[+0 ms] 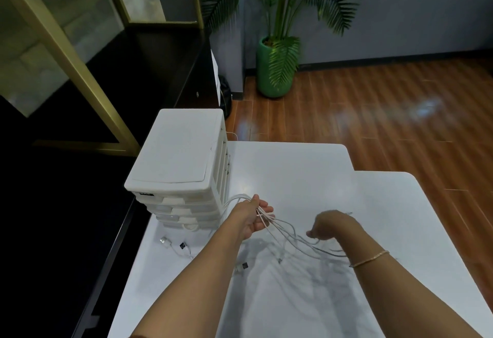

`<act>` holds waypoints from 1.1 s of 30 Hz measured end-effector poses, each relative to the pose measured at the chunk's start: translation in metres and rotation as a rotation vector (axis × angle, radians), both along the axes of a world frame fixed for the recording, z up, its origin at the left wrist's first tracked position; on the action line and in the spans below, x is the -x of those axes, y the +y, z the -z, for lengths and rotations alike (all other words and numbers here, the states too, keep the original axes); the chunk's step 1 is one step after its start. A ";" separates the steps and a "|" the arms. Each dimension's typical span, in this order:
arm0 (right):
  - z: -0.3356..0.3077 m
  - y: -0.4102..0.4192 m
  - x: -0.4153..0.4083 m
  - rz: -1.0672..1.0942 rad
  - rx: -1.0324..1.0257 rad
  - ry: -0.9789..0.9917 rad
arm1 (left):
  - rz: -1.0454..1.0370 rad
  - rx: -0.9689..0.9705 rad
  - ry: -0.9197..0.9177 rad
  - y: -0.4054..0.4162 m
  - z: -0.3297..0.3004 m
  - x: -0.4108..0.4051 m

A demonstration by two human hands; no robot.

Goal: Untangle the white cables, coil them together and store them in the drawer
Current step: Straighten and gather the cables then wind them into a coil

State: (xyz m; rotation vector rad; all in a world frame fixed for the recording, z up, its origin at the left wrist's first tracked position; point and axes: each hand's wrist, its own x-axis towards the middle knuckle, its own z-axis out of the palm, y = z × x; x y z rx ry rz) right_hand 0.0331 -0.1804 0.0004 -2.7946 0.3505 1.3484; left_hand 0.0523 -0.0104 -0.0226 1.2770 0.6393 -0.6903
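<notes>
Cables: white cables (286, 233) hang stretched between both hands above the bench (306, 177), likely held apart so the strands can be sorted.
Left hand (254, 217): grip closed round a gathered bunch of strands.
Right hand (333, 227): fingers curled, pinching strands.
Drawers: drawer unit (181, 167) just left of the left hand, drawers closed.

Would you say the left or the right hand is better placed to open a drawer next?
Probably the left hand: it sits beside the white plastic drawer unit, though it holds the white cables.
</notes>
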 end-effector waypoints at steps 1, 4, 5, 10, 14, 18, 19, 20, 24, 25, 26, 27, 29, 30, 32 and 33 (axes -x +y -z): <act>-0.001 0.007 -0.003 -0.005 -0.049 -0.088 | 0.018 -0.011 -0.003 0.000 0.000 0.000; 0.003 0.034 -0.009 -0.008 -0.251 -0.276 | 0.092 -0.064 -0.008 -0.002 0.003 0.000; 0.003 0.042 -0.008 -0.021 -0.324 -0.283 | 0.108 -0.072 -0.009 -0.002 0.003 0.000; 0.003 0.061 0.002 0.037 -0.545 -0.387 | 0.128 -0.073 -0.025 0.002 0.004 -0.001; 0.008 0.063 0.002 0.116 -0.657 -0.443 | 0.120 -0.042 -0.031 0.004 0.010 -0.003; 0.005 0.063 0.003 0.192 -0.661 -0.473 | 0.135 -0.034 -0.033 0.006 0.016 -0.006; 0.005 0.063 0.002 0.198 -0.656 -0.473 | 0.134 -0.042 -0.036 0.006 0.016 -0.006; 0.006 0.062 0.001 0.202 -0.650 -0.473 | 0.134 -0.051 -0.040 0.006 0.017 -0.007; 0.013 0.056 -0.003 0.263 -0.674 -0.450 | 0.154 -0.068 -0.057 0.005 0.019 -0.008; 0.013 0.055 -0.005 0.272 -0.677 -0.450 | 0.158 -0.069 -0.058 0.005 0.019 -0.008; 0.014 0.054 -0.006 0.274 -0.666 -0.450 | 0.160 -0.071 -0.058 0.005 0.019 -0.008; 0.014 0.054 -0.007 0.276 -0.657 -0.450 | 0.161 -0.074 -0.053 0.005 0.021 -0.008; 0.014 0.054 -0.007 0.283 -0.668 -0.437 | 0.150 -0.070 -0.039 0.005 0.021 -0.007; 0.014 0.055 -0.007 0.291 -0.690 -0.427 | 0.144 -0.066 -0.033 0.005 0.020 -0.006; 0.014 0.055 -0.005 0.289 -0.731 -0.404 | 0.139 -0.058 -0.025 0.005 0.021 -0.008; 0.015 0.055 -0.005 0.275 -0.732 -0.400 | 0.137 -0.059 -0.025 0.005 0.021 -0.009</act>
